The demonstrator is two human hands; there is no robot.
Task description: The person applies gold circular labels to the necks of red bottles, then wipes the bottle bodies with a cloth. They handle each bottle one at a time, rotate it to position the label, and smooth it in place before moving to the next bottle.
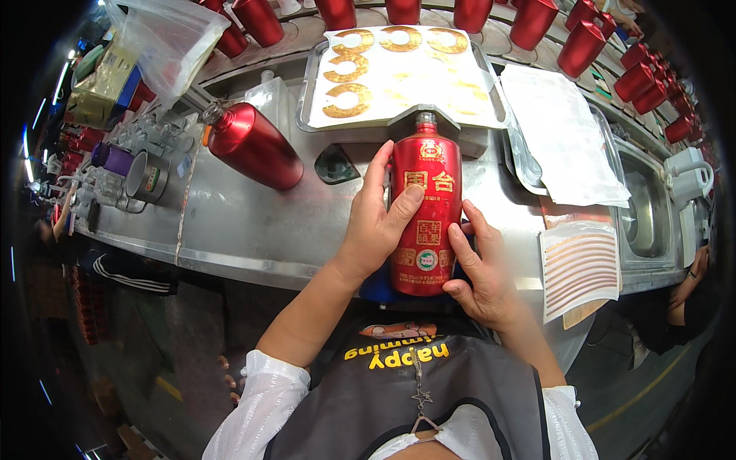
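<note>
A red glass bottle [425,201] with gold print and lettering stands tilted before me, its clear neck away from me. My left hand [379,210] grips its left side, with the thumb across the front. Against the lower right side rest the fingers of my right hand [483,264]. Behind the neck is a dark angular holder [397,119]. A plain red bottle [256,146] without print leans on the steel worktop [259,224] to the left. Beyond the held bottle, a metal tray [305,95] carries a white sheet [379,75] with gold C-shaped decals [348,100].
At the right are a tray under white sheets [560,132], a sheet of curved gold strips [581,270] and a sink [647,213]. A metal pot [146,175] and a plastic bag [167,46] are at the left. Red bottles [535,23] line a conveyor [431,17] at the back.
</note>
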